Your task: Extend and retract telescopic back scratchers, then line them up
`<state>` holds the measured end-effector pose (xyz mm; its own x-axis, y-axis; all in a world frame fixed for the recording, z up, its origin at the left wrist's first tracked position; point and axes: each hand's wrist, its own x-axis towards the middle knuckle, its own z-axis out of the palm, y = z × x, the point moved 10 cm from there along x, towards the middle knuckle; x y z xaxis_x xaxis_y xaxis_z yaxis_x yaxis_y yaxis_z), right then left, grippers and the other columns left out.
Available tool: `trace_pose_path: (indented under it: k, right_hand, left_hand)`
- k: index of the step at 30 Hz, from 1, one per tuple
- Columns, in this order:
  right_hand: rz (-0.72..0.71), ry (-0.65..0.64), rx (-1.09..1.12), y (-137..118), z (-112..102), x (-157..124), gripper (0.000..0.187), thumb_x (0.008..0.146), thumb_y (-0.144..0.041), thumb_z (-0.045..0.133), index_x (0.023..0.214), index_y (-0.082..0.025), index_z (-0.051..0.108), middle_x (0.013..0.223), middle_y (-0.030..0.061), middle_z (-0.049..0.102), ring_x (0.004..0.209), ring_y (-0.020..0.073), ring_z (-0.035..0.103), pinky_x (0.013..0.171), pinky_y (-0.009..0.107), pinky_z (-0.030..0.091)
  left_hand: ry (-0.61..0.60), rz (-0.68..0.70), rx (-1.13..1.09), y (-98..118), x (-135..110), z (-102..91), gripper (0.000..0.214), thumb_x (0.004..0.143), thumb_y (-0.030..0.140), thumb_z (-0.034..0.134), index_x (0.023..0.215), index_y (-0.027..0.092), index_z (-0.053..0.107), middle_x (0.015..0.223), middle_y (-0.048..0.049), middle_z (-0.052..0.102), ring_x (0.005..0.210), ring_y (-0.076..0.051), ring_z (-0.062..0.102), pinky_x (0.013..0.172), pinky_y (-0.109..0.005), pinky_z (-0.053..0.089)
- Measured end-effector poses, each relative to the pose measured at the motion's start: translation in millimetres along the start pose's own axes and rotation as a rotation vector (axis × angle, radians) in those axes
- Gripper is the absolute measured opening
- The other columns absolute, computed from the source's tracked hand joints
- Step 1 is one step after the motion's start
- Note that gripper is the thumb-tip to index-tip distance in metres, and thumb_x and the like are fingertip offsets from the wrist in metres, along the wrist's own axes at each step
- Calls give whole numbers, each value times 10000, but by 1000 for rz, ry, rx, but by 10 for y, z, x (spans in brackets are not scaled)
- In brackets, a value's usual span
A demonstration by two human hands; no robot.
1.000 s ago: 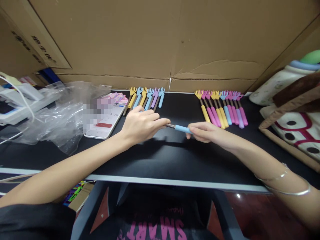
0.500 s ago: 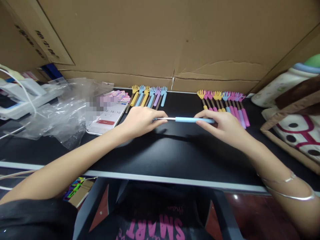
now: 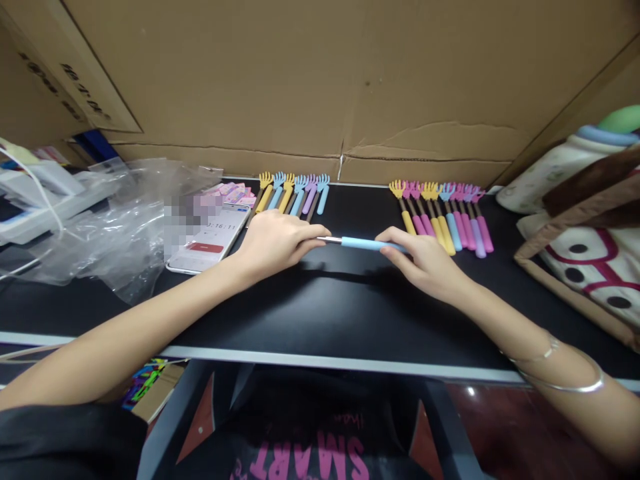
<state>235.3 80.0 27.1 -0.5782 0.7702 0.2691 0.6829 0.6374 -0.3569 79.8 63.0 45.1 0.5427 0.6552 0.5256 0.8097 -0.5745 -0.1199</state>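
Note:
A back scratcher with a light-blue handle (image 3: 360, 244) spans the gap between my hands, roughly level above the black table. My left hand (image 3: 275, 243) is closed in a pinch around its far-left end, hiding the claw head. A short length of metal rod (image 3: 331, 239) shows between those fingers and the handle. My right hand (image 3: 427, 263) grips the handle's right end between thumb and fingers. Behind my left hand lies a row of several yellow, blue and purple back scratchers (image 3: 323, 199). Beyond my right hand is another row of back scratchers (image 3: 467, 230) in yellow, pink, blue and purple.
On the left, a phone (image 3: 220, 230) showing a timer lies beside crumpled clear plastic bags (image 3: 135, 233) and a white device (image 3: 37, 203). Cardboard (image 3: 300, 80) walls the back. A bag (image 3: 565, 257) and a white bottle (image 3: 545, 173) stand right. The table's pale edge (image 3: 320, 362) runs along the front.
My right hand has come left, nearer my left hand. Less metal rod shows between the left fingers and the blue handle. The view has shifted slightly.

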Motion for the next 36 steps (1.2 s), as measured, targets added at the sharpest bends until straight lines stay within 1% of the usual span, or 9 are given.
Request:
trace_pose_path:
  k: [5, 10, 14, 17, 20, 24, 26, 30, 36]
  right_hand:
    - [38, -40, 136, 36, 22, 11, 278, 911, -420, 394, 872, -193, 550, 631, -24, 501, 525, 108, 408, 532, 246, 300]
    - [45, -83, 337, 53, 73, 35, 328, 884, -474, 438, 822, -181, 571, 728, 17, 545, 647, 130, 464, 596, 260, 348]
    - [133, -176, 503, 128, 196, 14, 358, 870, -511, 455, 811, -179, 574, 572, -38, 413, 527, 103, 352, 524, 262, 279]
    - [175, -194, 558, 153, 242, -1, 357, 867, -513, 465, 822, -176, 574, 515, -70, 323, 480, 92, 284, 497, 261, 237]
    - [185, -163, 528, 141, 244, 4, 343, 878, -495, 456, 835, -174, 571, 533, -63, 348, 494, 96, 309, 508, 260, 256]
    - [122, -88, 422, 35, 197, 22, 324, 901, -462, 429, 851, -173, 566, 707, -3, 505, 645, 120, 448, 615, 260, 342]
    - [89, -91, 369, -23, 196, 21, 322, 911, -458, 413, 874, -176, 564, 762, 11, 542, 689, 127, 479, 649, 257, 359]
    - [64, -133, 271, -44, 187, 13, 303, 892, -462, 449, 894, -183, 565, 697, -9, 543, 600, 112, 465, 568, 237, 341]
    - [24, -73, 139, 28, -6, 25, 257, 861, -440, 504, 867, -195, 581, 607, -32, 519, 511, 95, 441, 509, 226, 317]
  left_hand:
    - [73, 16, 50, 68, -20, -53, 340, 947, 427, 403, 957, 287, 713, 694, -14, 705, 646, -152, 632, 553, -277, 286]
    - [124, 45, 103, 135, -33, -103, 326, 946, 427, 419, 948, 284, 712, 657, -9, 688, 637, -150, 607, 569, -290, 261]
    - [133, 74, 114, 174, -38, -105, 303, 944, 416, 434, 932, 295, 712, 624, 7, 669, 602, -143, 586, 573, -298, 249]
    - [126, 69, 97, 158, -32, -95, 301, 943, 417, 434, 939, 299, 711, 619, 4, 661, 600, -145, 579, 581, -300, 251]
    - [77, 65, 72, 114, -4, -89, 314, 947, 422, 418, 975, 300, 706, 673, -11, 678, 652, -156, 585, 600, -303, 270]
    - [-26, 102, 57, 50, 54, -125, 313, 937, 435, 433, 1002, 291, 703, 748, -24, 699, 746, -182, 584, 642, -301, 312]
    - [-58, 129, 57, 21, 74, -158, 305, 930, 438, 448, 1011, 295, 705, 747, -26, 693, 757, -185, 580, 652, -295, 327]
    - [-106, 172, 65, -13, 76, -149, 298, 933, 423, 441, 1064, 320, 687, 796, -23, 685, 785, -174, 591, 635, -272, 348]
    - [-140, 194, 121, -17, 61, -69, 310, 935, 334, 441, 1190, 313, 616, 817, -25, 672, 775, -163, 600, 611, -244, 363]
